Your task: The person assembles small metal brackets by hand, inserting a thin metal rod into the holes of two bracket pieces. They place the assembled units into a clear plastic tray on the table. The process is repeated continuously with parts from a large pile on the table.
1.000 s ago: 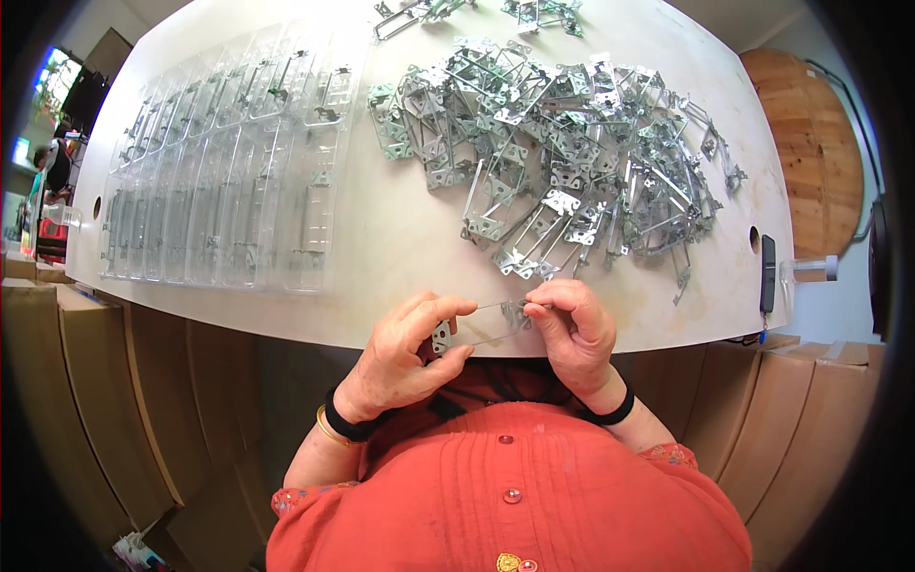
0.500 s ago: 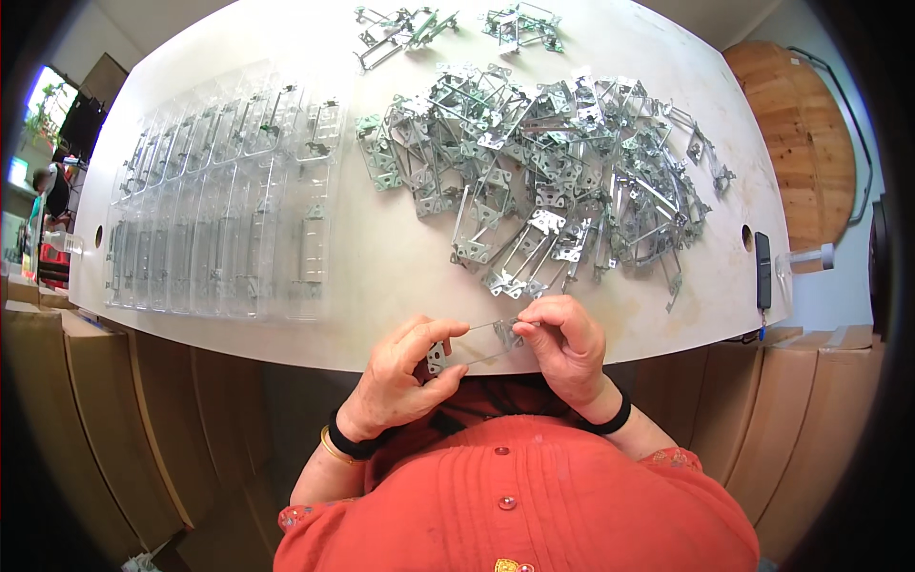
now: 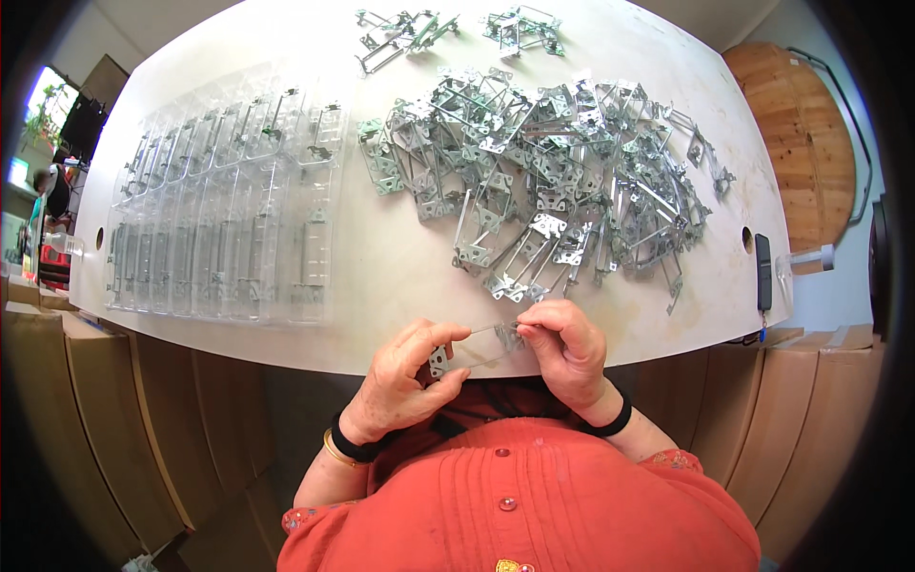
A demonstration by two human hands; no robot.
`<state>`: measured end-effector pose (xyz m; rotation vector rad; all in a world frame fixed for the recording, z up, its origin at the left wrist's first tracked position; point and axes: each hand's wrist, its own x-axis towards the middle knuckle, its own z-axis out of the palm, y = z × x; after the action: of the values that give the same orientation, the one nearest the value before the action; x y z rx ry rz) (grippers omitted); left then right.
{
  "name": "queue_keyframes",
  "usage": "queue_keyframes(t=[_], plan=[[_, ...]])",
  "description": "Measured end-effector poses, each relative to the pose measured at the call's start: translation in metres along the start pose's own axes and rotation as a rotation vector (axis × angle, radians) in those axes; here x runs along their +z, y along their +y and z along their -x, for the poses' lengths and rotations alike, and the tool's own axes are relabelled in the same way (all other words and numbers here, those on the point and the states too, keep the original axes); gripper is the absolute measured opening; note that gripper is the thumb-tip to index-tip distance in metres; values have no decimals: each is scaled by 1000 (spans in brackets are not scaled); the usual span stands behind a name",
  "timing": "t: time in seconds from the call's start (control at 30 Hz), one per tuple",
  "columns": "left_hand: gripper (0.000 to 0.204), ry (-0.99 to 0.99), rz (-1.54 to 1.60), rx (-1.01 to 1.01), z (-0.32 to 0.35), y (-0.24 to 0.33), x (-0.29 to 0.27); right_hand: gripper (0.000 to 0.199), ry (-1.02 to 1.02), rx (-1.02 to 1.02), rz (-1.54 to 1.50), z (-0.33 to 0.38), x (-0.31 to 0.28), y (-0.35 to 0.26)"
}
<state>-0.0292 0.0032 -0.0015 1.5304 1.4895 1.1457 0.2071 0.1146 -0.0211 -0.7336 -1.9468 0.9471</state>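
Between my hands, over the table's near edge, is a metal bracket assembly [image 3: 439, 361] with perforated end plates and two thin rods. My left hand [image 3: 403, 374] grips one end plate between thumb and curled fingers. At the other end, the thumb and forefinger of my right hand [image 3: 564, 345] pinch the rod and plate; the fingertips partly hide that end. Just beyond my hands lies a large heap of similar metal brackets [image 3: 548, 224], tangled together.
Clear plastic trays [image 3: 214, 229] with metal parts in their slots cover the table's left side. Two small bracket piles [image 3: 408, 36] lie at the far edge. A black handheld device [image 3: 763, 272] rests at the right edge. Cardboard boxes [image 3: 105, 410] stand below the table.
My left hand and the bracket assembly's end in it have shifted very slightly. Both hands keep their grip.
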Motion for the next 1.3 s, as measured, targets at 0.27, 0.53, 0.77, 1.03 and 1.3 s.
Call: queue_keyframes(t=[0.27, 0.53, 0.77, 1.03, 1.3], plan=[[52, -4, -25, 6, 2, -2, 1, 19, -1, 6, -19, 2, 0, 2], [52, -4, -37, 13, 0, 0, 2, 18, 8, -26, 9, 2, 1, 3], [51, 27, -23, 12, 3, -4, 3, 17, 93, 20, -87, 11, 3, 4], [50, 100, 27, -43, 4, -5, 7, 17, 63, 5, -91, 10, -1, 1], [52, 100, 52, -46, 4, -8, 7, 19, 13, -26, -30, 7, -2, 0]])
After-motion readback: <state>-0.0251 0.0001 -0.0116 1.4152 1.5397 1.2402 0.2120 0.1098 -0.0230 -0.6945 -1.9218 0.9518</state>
